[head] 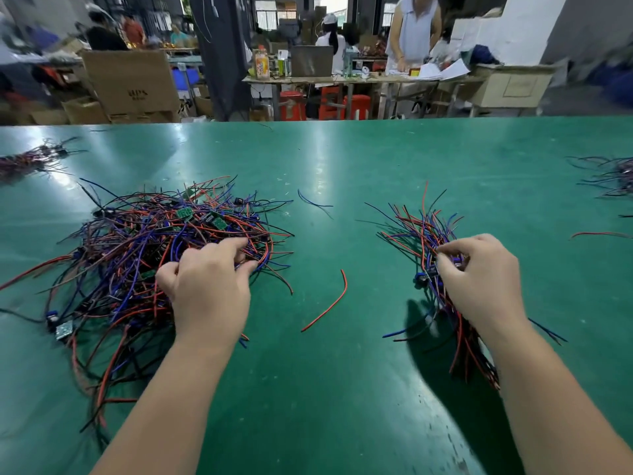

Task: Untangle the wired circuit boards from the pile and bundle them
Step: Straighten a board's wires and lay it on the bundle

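Head view. The left hand (209, 286) lay on the near right edge of the pile (137, 248), its fingers curled down into the red, blue and black wires and its thumb closed against them, so that it pinched a few strands. Small green boards (185, 212) showed in the tangle beyond its fingertips, and another lay at the pile's near left corner.

The right hand (479, 279) was clenched round the bundle (428, 231). Wire ends fanned out beyond its knuckles and trailed back under the wrist, and dark parts were crowded at the grip. The bundle appeared to be held just above the bench (342, 159), judging by its shadow.

Between the two hands lay a loose red wire (329, 306), and farther out a blue wire (313, 200).

Step in hand, as judged: picking the next wired board out of the pile to add to the bundle. Most of the pile remained, so the task was early to midway. The next move called for a slow pull on one lead, lifting clear of the neighbours, since a snag would drag the whole tangle along. The freed piece then had to be laid with its board toward the right hand's grip.

Writing: a cardboard box (137, 94) far beyond the left hand bore a dark print too blurred to read. The label on a bottle (262, 63) was likewise illegible.
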Demonstrator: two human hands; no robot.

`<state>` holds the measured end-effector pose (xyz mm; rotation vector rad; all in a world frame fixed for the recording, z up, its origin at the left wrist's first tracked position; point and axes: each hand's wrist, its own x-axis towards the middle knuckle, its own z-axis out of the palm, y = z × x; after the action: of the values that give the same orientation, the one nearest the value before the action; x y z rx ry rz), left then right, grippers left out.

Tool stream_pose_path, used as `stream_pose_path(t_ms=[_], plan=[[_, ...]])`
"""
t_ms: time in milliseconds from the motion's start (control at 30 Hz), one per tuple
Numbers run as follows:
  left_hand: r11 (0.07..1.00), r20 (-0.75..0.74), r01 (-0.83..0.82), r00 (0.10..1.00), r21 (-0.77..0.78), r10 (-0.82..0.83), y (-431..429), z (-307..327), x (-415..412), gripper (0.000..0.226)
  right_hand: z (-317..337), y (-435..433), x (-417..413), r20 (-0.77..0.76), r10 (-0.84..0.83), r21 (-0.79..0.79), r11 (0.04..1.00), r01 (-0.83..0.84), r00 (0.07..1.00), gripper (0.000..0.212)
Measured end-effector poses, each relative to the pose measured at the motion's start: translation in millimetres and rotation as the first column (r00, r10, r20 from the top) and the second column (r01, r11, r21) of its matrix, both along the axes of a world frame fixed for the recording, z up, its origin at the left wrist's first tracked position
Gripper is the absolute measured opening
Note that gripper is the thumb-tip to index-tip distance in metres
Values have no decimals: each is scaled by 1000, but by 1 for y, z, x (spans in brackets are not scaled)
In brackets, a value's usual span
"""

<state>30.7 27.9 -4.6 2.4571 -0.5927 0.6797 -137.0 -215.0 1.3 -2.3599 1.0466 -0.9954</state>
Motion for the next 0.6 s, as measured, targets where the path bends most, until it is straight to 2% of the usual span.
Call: stream_pose_path(t_ms=[67,100,167,200,267,367,500,600], plan=[[949,67,197,980,-247,-186,-7,4,-11,27,4,16,6,131,166,183,965,-188,977,12],[885,86,318,948,-339,-307,-11,5,-18,28,5,26,9,195,288,332,880,-340,937,13],[766,128,500,860,-405,-494,-19,3,-33,31,4,47,15,375,469,570,564,-598,800,7],[731,148,559,822,-391,-550,-23,0,-41,32,3,56,17,462,494,618,417,-667,737,9],[691,189,648,758,-320,-624,-30,-6,-54,36,-1,66,20,578,485,638,233,-734,656,24],[647,229,714,700,-267,-677,-34,-10,-63,35,0,68,22,612,455,670,138,-730,647,29],[637,220,708,703,-306,-676,-33,-9,-64,35,3,62,18,627,309,755,-12,-656,715,43],[651,160,695,712,-307,-684,-33,-9,-66,35,4,62,19,643,265,758,-86,-646,719,45]])
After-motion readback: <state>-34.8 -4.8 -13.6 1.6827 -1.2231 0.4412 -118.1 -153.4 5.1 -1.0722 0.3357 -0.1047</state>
